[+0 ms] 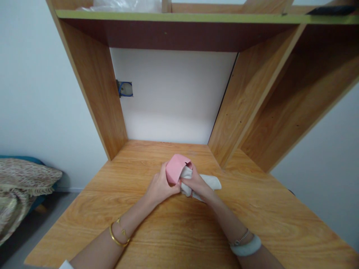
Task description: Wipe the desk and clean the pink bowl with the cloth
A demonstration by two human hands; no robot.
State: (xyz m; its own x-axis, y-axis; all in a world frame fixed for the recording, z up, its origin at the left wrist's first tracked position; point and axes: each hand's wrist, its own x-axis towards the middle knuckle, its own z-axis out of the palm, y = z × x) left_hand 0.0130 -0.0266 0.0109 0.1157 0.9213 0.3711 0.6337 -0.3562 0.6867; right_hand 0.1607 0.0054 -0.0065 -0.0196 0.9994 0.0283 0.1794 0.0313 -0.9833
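Over the middle of the wooden desk, a pink faceted container (pixel 176 168), which looks like a cup or small pot, is tilted with its opening toward the right. My left hand (pixel 162 188) is wrapped round its left side and underside. A white cloth (pixel 211 181) is bunched in my right hand (pixel 196 184), and part of it goes into the container's mouth. The cloth's loose end trails to the right behind my right wrist. The fingertips of my right hand are partly hidden by the cloth and the container's rim.
The wooden desk top (pixel 179 235) lies under both forearms. Upright wooden panels (pixel 92 82) and a shelf (pixel 174 33) frame the white back wall (pixel 179 89). An uncovered socket box (pixel 125 89) is set in it. At left stands a seat with a patterned blanket (pixel 25 179).
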